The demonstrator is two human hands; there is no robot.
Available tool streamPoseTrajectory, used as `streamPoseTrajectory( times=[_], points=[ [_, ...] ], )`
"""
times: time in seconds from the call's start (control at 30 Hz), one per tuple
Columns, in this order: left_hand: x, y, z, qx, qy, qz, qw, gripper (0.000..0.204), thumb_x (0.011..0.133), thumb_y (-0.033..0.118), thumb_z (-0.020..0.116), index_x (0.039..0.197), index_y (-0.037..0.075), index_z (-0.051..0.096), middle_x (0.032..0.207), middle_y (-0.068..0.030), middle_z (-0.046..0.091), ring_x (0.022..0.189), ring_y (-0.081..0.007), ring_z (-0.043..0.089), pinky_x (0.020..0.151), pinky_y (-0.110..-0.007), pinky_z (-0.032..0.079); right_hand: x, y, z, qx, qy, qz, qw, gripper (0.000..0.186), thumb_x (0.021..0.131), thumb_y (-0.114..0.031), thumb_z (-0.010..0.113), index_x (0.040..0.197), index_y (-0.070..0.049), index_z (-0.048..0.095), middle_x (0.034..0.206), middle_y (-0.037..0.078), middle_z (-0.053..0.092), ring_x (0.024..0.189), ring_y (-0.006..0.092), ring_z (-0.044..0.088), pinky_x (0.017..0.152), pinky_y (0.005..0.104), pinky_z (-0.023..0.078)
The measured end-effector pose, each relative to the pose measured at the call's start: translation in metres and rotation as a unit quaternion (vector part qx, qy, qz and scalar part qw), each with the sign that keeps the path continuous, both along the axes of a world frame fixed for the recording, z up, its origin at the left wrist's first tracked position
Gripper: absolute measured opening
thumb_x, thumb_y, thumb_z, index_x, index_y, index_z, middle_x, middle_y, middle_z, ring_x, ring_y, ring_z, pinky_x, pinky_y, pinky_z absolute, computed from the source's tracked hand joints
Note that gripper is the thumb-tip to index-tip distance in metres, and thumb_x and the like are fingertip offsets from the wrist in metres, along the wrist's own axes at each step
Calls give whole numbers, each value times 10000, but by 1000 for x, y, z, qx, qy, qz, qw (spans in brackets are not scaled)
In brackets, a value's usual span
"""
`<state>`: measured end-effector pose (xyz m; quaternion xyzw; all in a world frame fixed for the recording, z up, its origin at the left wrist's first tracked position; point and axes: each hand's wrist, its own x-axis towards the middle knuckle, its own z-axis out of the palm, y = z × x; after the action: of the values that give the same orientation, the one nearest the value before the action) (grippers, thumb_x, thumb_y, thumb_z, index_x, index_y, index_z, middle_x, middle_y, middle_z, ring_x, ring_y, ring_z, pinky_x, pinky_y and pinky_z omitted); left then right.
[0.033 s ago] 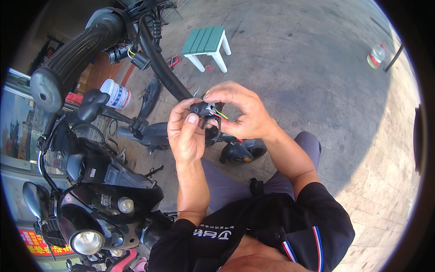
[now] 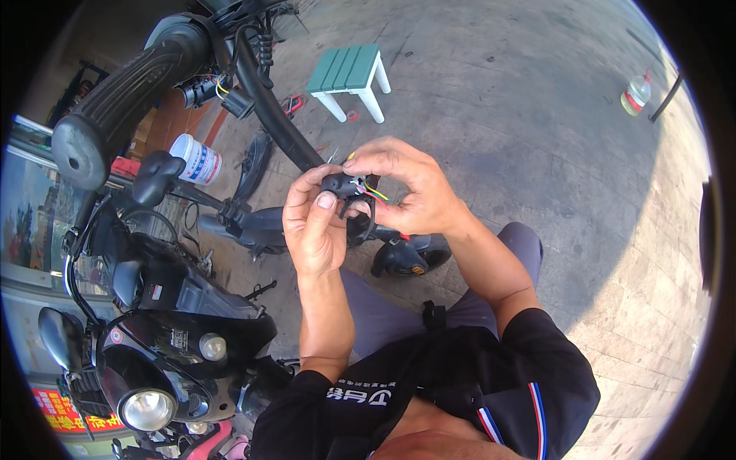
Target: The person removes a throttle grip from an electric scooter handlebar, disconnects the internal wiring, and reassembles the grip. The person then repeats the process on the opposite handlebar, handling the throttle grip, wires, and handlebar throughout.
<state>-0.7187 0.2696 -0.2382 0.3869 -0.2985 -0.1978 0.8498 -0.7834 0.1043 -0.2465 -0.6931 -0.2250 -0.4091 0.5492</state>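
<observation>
My left hand (image 2: 316, 222) is closed around a small black handlebar switch housing (image 2: 337, 185), its thumb pressed on the near side. From the opposite side my right hand (image 2: 410, 184) curls around the housing, thumb and fingers at the end where thin wires (image 2: 373, 192) come out. Yellow, green, red and white show among these wires. A dark loop of cable or strap (image 2: 372, 218) hangs below. The black handlebar tube (image 2: 280, 126) runs down to the hands; whether the housing is joined to it is hidden by my fingers.
A rubber grip (image 2: 130, 100) sticks out at upper left. Black scooters (image 2: 176, 345) with mirrors crowd the left side. A green-topped stool (image 2: 346, 69), a white bucket (image 2: 197, 159) and a plastic bottle (image 2: 636, 96) stand on the paved ground. A black wheel-like part (image 2: 414, 257) lies beyond my knees.
The black switch housing and its wires have turned very slightly between my fingers. Both hands otherwise stay in place.
</observation>
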Motion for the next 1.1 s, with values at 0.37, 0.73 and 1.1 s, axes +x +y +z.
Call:
streamPoseTrajectory(
  times=[0.37, 0.73, 1.1],
  points=[
    [-13, -13, 5, 69, -197, 84, 974, 537, 790, -58, 727, 1283, -50, 513, 1212, -130, 540, 985, -171, 606, 762, -278, 542, 4, 6, -14, 352, 76, 284, 889, 380, 865, -91, 723, 1175, 6, 526, 1022, 94, 628, 862, 144, 630, 729, 281, 542],
    [-1, -21, -5, 75, -250, 187, 947, 426, 740, 20, 804, 1118, -11, 609, 1151, -151, 614, 977, -164, 592, 795, -274, 474, 23, 21, -34, 456, 89, 345, 816, 356, 858, -228, 749, 1093, -50, 549, 962, 104, 648, 727, 160, 627, 628, 282, 537],
    [7, -22, -13, 40, -247, 181, 951, 369, 818, -31, 715, 1160, 1, 579, 1161, -153, 588, 950, -189, 620, 790, -305, 535, 32, 28, -36, 440, 74, 276, 851, 415, 849, -164, 755, 1157, -28, 512, 1016, 89, 630, 782, 119, 613, 641, 263, 529]
  ],
)
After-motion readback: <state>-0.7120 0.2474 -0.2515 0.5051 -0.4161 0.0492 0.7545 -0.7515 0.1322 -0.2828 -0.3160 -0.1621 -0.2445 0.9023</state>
